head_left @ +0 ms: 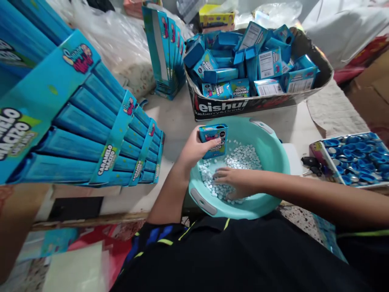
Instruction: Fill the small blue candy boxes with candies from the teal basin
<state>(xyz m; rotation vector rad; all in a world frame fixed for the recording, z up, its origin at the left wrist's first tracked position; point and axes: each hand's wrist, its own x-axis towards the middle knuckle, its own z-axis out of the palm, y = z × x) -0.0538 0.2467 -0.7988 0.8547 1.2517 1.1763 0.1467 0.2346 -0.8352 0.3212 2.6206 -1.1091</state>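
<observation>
From where I stand, the left hand's (pixel 199 148) fingers are wrapped round a small blue printed cardboard box (pixel 217 151), the thumb pressed across its front. That box is held upright over the left side of a round teal plastic basin (pixel 276 158) with grey handle grips. The right hand (pixel 237 181) reaches down into the basin, palm lowered and fingers loosely spread among small, pale, rounded pellets (pixel 246 155); I can't tell whether it has gathered any. The pellets lie heaped on the basin's floor, close below the box.

The basin sits at the near edge of a whitish tabletop (pixel 174 121), right against the person's black shirt with yellow piping (pixel 243 251). Just behind it stands a dark, low-sided cardboard carton (pixel 219 106) with white lettering, filled with a jumble of blue printed boxes (pixel 270 63). To the left, large blue display cartons (pixel 114 156) hold rows of blue cardboard pieces, and beyond them is a stack of blue printed card trays (pixel 165 52).

Over on the right, a shallow cardboard tray (pixel 358 160) is crowded with little blue and silvery items, a small black object (pixel 313 163) beside it. Clear plastic bags (pixel 106 36) and a yellow box (pixel 216 19) fill the back.
</observation>
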